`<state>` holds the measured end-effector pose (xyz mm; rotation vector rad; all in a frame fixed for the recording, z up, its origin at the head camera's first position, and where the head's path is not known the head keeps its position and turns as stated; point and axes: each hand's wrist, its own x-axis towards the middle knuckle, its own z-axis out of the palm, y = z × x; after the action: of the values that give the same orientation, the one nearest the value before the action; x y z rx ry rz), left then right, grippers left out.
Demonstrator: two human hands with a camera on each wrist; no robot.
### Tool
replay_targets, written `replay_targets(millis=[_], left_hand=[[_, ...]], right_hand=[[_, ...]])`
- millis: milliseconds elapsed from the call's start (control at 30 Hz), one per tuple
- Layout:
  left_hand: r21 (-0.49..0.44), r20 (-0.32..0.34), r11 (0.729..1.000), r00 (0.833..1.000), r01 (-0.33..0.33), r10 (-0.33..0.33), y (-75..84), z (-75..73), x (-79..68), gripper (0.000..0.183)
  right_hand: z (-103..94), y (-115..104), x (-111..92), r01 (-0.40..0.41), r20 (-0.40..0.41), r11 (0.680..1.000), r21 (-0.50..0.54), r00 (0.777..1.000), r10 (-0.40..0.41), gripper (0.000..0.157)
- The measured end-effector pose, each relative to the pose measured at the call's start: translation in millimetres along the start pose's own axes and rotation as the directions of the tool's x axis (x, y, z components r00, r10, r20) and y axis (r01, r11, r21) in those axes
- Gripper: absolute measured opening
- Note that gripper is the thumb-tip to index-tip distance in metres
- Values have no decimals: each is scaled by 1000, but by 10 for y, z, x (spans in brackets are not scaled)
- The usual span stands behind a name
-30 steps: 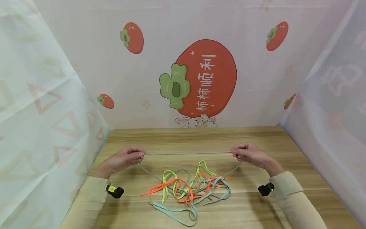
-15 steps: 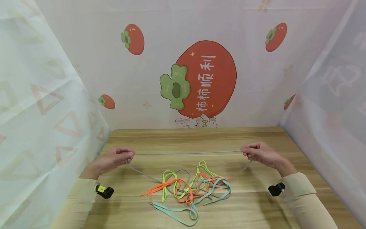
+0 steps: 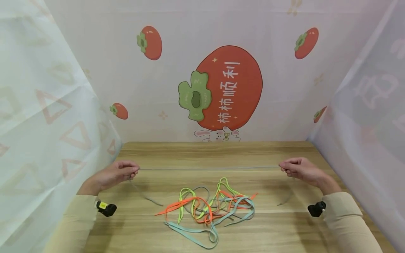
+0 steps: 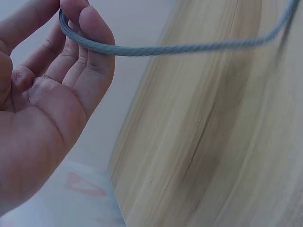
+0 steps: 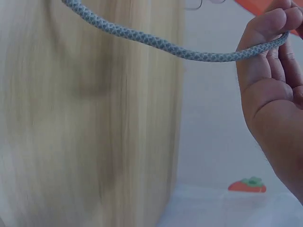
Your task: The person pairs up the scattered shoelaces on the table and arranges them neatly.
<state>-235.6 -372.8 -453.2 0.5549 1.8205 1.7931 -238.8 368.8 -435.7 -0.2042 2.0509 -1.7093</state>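
A thin grey round shoelace (image 3: 209, 169) stretches nearly straight between both hands, above the back part of the table. My left hand (image 3: 118, 172) pinches it between thumb and fingertips at the left; a loose end trails down to the table. At the right, my right hand (image 3: 300, 171) pinches it the same way, its other end hanging below the hand. Up close, the braided cord (image 5: 151, 42) runs across the right wrist view into the fingers. In the left wrist view the cord (image 4: 180, 49) loops out from the fingertips.
Between the hands on the wooden table (image 3: 142, 228) lies a tangled pile: orange lace (image 3: 177, 204), yellow-green lace (image 3: 224, 180), light-blue flat lace (image 3: 191, 241) and more grey lace (image 3: 207, 192). Printed cloth walls (image 3: 284, 105) enclose the table at the back and sides.
Both hands have moved apart, left hand leftward and right hand rightward, lengthening the straight span of grey shoelace. Its two trailing ends have come away from the pile.
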Motion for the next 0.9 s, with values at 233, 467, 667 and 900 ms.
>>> replay_targets(millis=[233, 467, 667, 900], left_hand=[[24, -7, 1000, 1000, 1, -1, -64, -146, -58, 34], [11, -33, 999, 999, 32, -32, -145, -300, -137, 34], [42, -90, 994, 991, 100, -96, -159, -407, -215, 29], [16, -96, 992, 988, 122, -120, -125, -483, -274, 30]], right_hand=[[-268, 105, -140, -36, -37, 998, -54, 999, 34, 22], [-459, 197, -240, -59, -78, 990, -130, 996, 49, 22], [-518, 229, -302, -73, -150, 967, -244, 988, 37, 26], [-564, 281, -318, -94, -249, 909, -406, 968, -11, 52]])
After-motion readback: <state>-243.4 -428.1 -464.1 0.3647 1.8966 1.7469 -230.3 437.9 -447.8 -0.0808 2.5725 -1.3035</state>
